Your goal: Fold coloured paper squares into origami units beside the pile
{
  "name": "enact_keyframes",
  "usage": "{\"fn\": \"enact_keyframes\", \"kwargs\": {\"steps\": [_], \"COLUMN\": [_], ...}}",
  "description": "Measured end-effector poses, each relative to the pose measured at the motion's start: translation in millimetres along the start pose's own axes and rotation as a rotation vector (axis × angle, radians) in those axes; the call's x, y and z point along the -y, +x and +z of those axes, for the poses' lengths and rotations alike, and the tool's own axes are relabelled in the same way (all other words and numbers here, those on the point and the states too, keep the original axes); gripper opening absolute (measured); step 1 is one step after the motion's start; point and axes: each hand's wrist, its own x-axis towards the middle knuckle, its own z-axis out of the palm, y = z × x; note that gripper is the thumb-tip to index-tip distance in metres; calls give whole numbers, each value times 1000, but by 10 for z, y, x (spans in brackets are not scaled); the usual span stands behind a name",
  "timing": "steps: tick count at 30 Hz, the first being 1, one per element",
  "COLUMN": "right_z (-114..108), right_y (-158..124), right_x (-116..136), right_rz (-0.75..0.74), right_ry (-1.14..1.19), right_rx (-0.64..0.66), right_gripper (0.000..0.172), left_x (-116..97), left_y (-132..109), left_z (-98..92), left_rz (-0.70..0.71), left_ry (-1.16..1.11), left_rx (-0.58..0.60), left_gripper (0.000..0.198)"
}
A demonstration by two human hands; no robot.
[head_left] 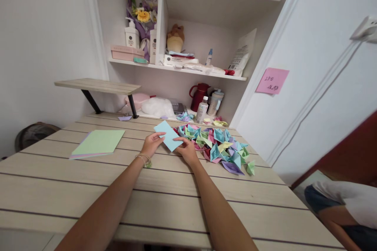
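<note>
A light blue sheet of paper [168,135], folded into a rectangle, is held tilted just above the table by both hands. My left hand [152,143] pinches its left edge, thumb on top. On the right edge, the fingers of my right hand [186,149] are closed around the paper. Close by on the right lies a heap of folded paper boats [218,136] in blue, pink, green, yellow and purple. Further left rests a stack of square coloured paper [98,142] with a green sheet on top.
Behind the boats stand a clear bottle [202,110], a dark red jug [200,96] and a pale cup [216,102]. A small raised shelf [98,84] occupies the table's back left. A person in a white top [350,200] is at the lower right.
</note>
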Motion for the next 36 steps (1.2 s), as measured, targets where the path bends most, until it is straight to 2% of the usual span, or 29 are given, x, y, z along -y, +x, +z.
{"fn": "enact_keyframes", "kwargs": {"steps": [5, 10, 14, 21, 24, 30, 36], "right_z": [7, -9, -7, 3, 16, 30, 20], "right_y": [0, 2, -3, -12, -6, -6, -34], "right_x": [24, 58, 67, 86, 81, 51, 85], "right_rz": [-22, -52, -98, 9, 8, 25, 41], "right_ry": [-50, -46, 9, -32, 63, 95, 72], "right_rx": [-47, -122, -107, -100, -121, -111, -23], "right_gripper": [28, 24, 23, 27, 32, 62, 68], "left_x": [-47, -80, -65, -61, -74, -68, -57], "left_y": [-21, -58, -66, -68, -72, -75, -96], "left_z": [17, 54, 78, 76, 92, 111, 108], "left_rz": [-12, -66, -49, -23, -26, -23, -11], "left_ry": [19, -19, -9, 54, -10, -42, -44], "left_rx": [-8, 57, 63, 36, 59, 40, 123], "left_gripper": [38, 44, 34, 28, 37, 62, 90]}}
